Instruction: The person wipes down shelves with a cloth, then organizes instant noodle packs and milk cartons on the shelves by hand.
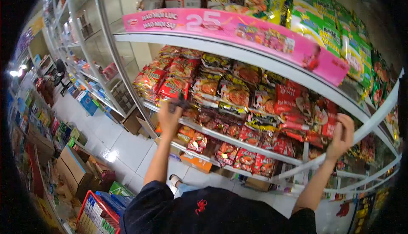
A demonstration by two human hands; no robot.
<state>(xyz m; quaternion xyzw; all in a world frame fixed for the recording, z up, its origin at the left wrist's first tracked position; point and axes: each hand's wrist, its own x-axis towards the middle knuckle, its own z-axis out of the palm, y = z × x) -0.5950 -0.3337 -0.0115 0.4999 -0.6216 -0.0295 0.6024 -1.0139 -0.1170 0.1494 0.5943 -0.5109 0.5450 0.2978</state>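
Observation:
My left hand [169, 117] is closed round a small dark object [179, 102] that I cannot make out. It is in front of the middle shelf, just below the red noodle packets [173, 87] at the shelf's left. Farther right, my right hand [341, 137] has its fingers bent at the right edge of a red packet [329, 117]; what they hold, if anything, is hidden. Between my hands lie stacked black-and-yellow packets [234, 92] and a large red packet [291, 98].
A pink banner [182, 21] runs along the upper shelf, with green packets [316, 19] above. A curved white rail [367, 128] stands at the right. Cardboard boxes [73, 169] and a red basket [87, 200] are at the lower left, beside the tiled floor [127, 145].

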